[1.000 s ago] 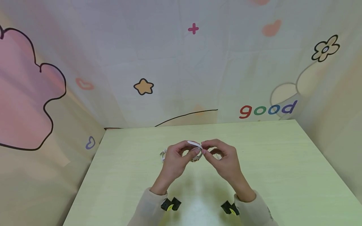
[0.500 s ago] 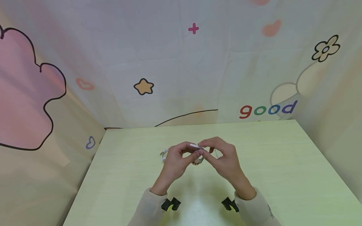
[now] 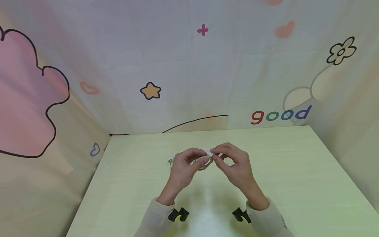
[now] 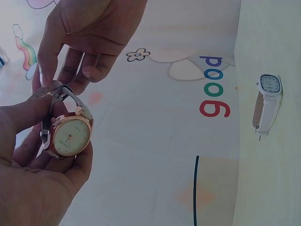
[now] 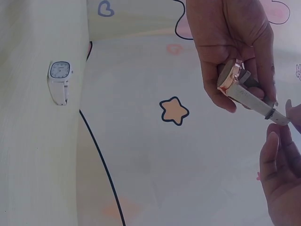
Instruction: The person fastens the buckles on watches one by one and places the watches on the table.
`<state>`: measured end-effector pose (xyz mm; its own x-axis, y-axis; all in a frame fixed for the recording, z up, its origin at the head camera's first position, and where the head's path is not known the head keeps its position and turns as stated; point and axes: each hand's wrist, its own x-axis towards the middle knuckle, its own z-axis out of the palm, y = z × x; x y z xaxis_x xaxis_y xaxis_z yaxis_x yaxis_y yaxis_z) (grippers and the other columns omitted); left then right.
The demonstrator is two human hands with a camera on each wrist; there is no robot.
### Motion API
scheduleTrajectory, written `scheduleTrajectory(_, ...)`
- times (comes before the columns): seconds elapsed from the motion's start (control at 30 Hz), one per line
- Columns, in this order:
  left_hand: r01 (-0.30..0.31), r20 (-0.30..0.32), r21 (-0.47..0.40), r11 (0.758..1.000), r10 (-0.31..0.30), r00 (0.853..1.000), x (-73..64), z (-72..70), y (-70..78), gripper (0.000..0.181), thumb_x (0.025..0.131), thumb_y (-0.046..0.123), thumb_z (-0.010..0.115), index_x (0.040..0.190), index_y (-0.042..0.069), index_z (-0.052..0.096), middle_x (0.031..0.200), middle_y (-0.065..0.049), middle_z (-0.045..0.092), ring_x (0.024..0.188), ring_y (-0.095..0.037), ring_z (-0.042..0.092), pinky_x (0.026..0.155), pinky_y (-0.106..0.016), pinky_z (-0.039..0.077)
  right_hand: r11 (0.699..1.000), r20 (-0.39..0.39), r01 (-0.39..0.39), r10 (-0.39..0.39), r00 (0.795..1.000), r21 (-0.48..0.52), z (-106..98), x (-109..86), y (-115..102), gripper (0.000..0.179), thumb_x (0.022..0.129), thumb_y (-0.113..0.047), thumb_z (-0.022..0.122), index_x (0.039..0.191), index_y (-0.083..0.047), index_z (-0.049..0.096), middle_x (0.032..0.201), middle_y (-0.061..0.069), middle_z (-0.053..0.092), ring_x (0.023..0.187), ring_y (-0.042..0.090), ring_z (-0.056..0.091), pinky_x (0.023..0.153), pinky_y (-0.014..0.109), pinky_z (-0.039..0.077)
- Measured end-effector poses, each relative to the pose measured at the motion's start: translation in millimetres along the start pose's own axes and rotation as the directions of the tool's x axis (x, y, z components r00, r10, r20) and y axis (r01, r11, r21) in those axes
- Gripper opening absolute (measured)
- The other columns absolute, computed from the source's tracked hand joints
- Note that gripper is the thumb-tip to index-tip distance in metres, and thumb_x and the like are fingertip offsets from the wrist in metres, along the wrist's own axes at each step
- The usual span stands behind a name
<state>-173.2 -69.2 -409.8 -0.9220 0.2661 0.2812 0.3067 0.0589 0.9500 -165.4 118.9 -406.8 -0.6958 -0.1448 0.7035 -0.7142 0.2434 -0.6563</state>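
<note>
Between the hands is a wristwatch [image 4: 71, 136] with a round pale dial, a rose-gold case and a white strap [image 5: 254, 100]. My left hand [image 3: 184, 168] holds it by the case and strap, dial facing the left wrist camera. My right hand [image 3: 234, 164] pinches the free strap end [image 3: 208, 151] between thumb and forefinger. In the right wrist view, a dark buckle or loop [image 5: 270, 113] sits around the strap close to those fingertips. Both hands are above the table, and the fingers partly hide the watch in the head view.
A white square-faced watch [image 4: 269, 106] lies on the pale table [image 3: 290, 177] beyond my right hand. Another white watch [image 5: 59, 70] lies beyond my left hand, mostly covered in the head view. A printed cloth backdrop [image 3: 177, 49] borders the table's back and sides.
The strap end has shifted slightly right and up, and now points up between the hands. My right fingers, touching the left thumb half a second ago, have drawn slightly apart from it.
</note>
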Motion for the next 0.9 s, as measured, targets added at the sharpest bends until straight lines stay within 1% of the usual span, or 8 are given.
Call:
scheduleTrajectory(0.13,0.006,-0.010,-0.048,0.999,-0.007,1.000,-0.8,-0.5,-0.5,0.014,0.090,0.017,0.072,0.099,0.006,0.071,0.096,-0.016,0.070,0.082,-0.011,0.067,0.071,-0.029,0.060,1.000,-0.003,-0.009,0.009,1.000,0.007,-0.8,-0.9,0.2,0.023,0.083,0.010,0.068,0.100,-0.005,0.073,0.092,0.006,0.069,0.085,0.007,0.063,0.069,0.018,0.055)
scheduleTrajectory(0.3,0.010,-0.019,-0.092,0.996,-0.012,1.000,-1.2,-1.1,-0.2,0.015,0.090,0.017,0.072,0.100,0.005,0.071,0.095,-0.017,0.070,0.080,-0.009,0.066,0.072,-0.028,0.059,1.000,-0.004,-0.010,0.010,1.000,0.023,-1.4,-1.7,0.2,0.022,0.083,0.011,0.066,0.097,-0.005,0.073,0.091,0.006,0.068,0.083,0.008,0.063,0.070,0.019,0.056)
scheduleTrajectory(0.47,0.007,-0.039,-0.091,0.996,-0.010,0.999,-1.6,-1.1,0.8,0.015,0.089,0.018,0.073,0.099,0.007,0.072,0.093,-0.016,0.071,0.077,-0.010,0.065,0.069,-0.024,0.056,1.000,-0.004,-0.014,0.014,1.000,0.006,-1.3,-2.7,1.2,0.021,0.082,0.012,0.064,0.093,-0.004,0.072,0.088,0.005,0.067,0.080,0.007,0.062,0.071,0.018,0.055)
scheduleTrajectory(0.67,0.007,-0.057,-0.077,0.997,-0.012,0.998,-1.7,-1.0,2.4,0.015,0.089,0.018,0.074,0.098,0.007,0.072,0.093,-0.016,0.071,0.076,-0.010,0.063,0.070,-0.023,0.056,1.000,-0.002,-0.016,0.016,1.000,-0.008,-2.0,-3.4,2.5,0.024,0.080,0.013,0.064,0.091,-0.006,0.072,0.084,0.002,0.065,0.076,0.006,0.060,0.070,0.016,0.054)
scheduleTrajectory(0.83,0.005,-0.064,-0.076,0.997,-0.010,0.998,-2.1,-0.8,3.4,0.015,0.089,0.018,0.074,0.098,0.007,0.072,0.093,-0.016,0.071,0.077,-0.010,0.064,0.069,-0.023,0.056,0.999,0.003,-0.037,0.037,0.999,-0.009,-2.6,-3.9,2.9,0.024,0.080,0.013,0.064,0.091,-0.007,0.071,0.085,0.002,0.065,0.073,0.006,0.059,0.069,0.017,0.055)
scheduleTrajectory(0.9,0.001,-0.064,-0.079,0.997,-0.006,0.998,-2.1,-0.7,2.9,0.015,0.088,0.017,0.074,0.098,0.006,0.072,0.094,-0.017,0.071,0.077,-0.009,0.064,0.070,-0.023,0.056,0.999,0.009,-0.048,0.048,0.999,-0.014,-2.6,-4.5,2.8,0.024,0.080,0.012,0.064,0.091,-0.008,0.072,0.085,0.003,0.066,0.074,0.006,0.060,0.069,0.018,0.056)
